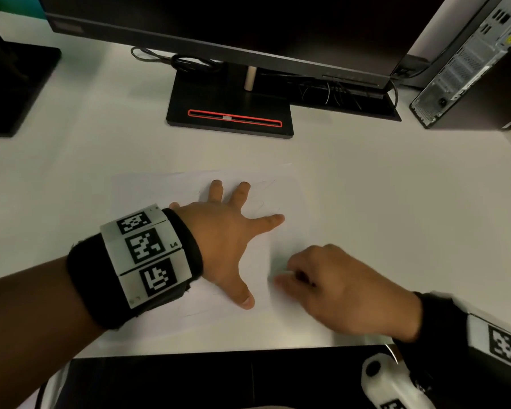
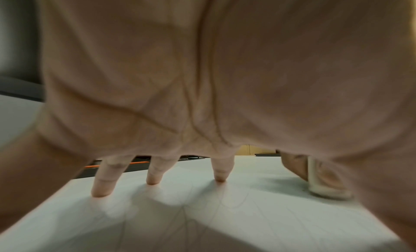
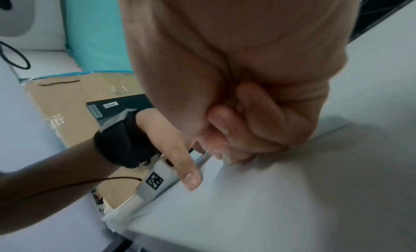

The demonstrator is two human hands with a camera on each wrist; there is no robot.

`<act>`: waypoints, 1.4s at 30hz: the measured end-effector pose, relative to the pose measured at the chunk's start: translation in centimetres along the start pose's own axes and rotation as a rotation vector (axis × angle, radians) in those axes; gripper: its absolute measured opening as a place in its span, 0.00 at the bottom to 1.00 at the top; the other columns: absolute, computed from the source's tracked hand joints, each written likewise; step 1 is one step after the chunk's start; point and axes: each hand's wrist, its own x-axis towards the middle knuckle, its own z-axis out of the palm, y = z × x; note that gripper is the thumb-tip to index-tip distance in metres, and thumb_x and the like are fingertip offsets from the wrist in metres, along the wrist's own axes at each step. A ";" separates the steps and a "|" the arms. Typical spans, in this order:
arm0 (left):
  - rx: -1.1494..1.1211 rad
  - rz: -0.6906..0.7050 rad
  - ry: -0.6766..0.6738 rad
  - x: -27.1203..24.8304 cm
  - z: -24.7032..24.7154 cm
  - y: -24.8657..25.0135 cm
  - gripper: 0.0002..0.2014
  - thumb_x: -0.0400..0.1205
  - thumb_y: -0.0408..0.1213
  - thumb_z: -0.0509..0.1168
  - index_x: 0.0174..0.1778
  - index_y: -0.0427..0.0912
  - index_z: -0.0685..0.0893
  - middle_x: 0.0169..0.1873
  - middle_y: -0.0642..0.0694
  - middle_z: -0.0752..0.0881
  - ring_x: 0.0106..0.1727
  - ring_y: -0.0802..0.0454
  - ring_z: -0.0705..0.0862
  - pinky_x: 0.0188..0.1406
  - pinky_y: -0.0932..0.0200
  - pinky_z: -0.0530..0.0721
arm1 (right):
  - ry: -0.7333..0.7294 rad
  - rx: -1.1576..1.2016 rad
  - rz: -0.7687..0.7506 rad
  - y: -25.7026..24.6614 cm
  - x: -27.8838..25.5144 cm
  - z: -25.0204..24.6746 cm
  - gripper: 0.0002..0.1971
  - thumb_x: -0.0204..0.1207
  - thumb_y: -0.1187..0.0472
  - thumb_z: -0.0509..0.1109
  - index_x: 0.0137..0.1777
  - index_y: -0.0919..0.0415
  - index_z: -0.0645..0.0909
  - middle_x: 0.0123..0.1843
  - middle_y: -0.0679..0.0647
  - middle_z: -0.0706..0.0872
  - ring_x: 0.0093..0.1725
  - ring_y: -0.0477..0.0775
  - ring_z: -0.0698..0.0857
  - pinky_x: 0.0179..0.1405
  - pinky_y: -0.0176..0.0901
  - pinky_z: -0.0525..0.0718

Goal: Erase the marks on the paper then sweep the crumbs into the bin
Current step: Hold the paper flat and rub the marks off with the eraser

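My left hand (image 1: 224,231) presses the paper (image 1: 160,190) with spread fingers. My right hand (image 1: 337,290) pinches 1 eraser (image 2: 324,184). If I rub too hard, the paper could crumple or tear.

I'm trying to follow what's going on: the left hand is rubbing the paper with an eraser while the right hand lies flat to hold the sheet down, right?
The hands are swapped. In the head view the left hand lies flat with spread fingers on the paper, and the right hand pinches the white eraser, which shows in the left wrist view.
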 end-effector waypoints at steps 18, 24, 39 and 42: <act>0.003 -0.007 -0.018 -0.2 -0.2 0.1 0.66 0.62 0.74 0.77 0.77 0.81 0.27 0.82 0.50 0.21 0.84 0.33 0.25 0.74 0.19 0.66 | 0.070 -0.011 0.081 2.7 1.0 -1.9 0.24 0.86 0.49 0.64 0.30 0.63 0.73 0.22 0.49 0.72 0.21 0.45 0.69 0.24 0.35 0.70; -0.001 -0.010 -0.017 -0.2 -0.2 0.1 0.65 0.62 0.74 0.76 0.77 0.81 0.28 0.82 0.50 0.21 0.84 0.33 0.24 0.74 0.19 0.67 | 0.136 0.013 0.179 3.4 1.8 -3.2 0.25 0.85 0.50 0.65 0.30 0.66 0.72 0.23 0.50 0.72 0.21 0.45 0.67 0.23 0.36 0.69; -0.001 -0.010 -0.008 0.0 -0.1 0.1 0.65 0.61 0.74 0.76 0.76 0.81 0.27 0.82 0.50 0.21 0.84 0.33 0.25 0.73 0.20 0.68 | 0.081 0.060 0.141 2.2 2.7 -2.5 0.24 0.86 0.50 0.65 0.29 0.63 0.72 0.23 0.49 0.71 0.21 0.45 0.67 0.23 0.35 0.67; -0.007 -0.015 -0.008 0.0 -0.1 0.2 0.65 0.62 0.74 0.76 0.76 0.81 0.27 0.82 0.50 0.21 0.84 0.33 0.25 0.73 0.20 0.69 | 0.103 0.034 0.110 1.7 2.8 -2.2 0.24 0.86 0.51 0.64 0.30 0.65 0.72 0.23 0.51 0.71 0.21 0.46 0.67 0.23 0.36 0.68</act>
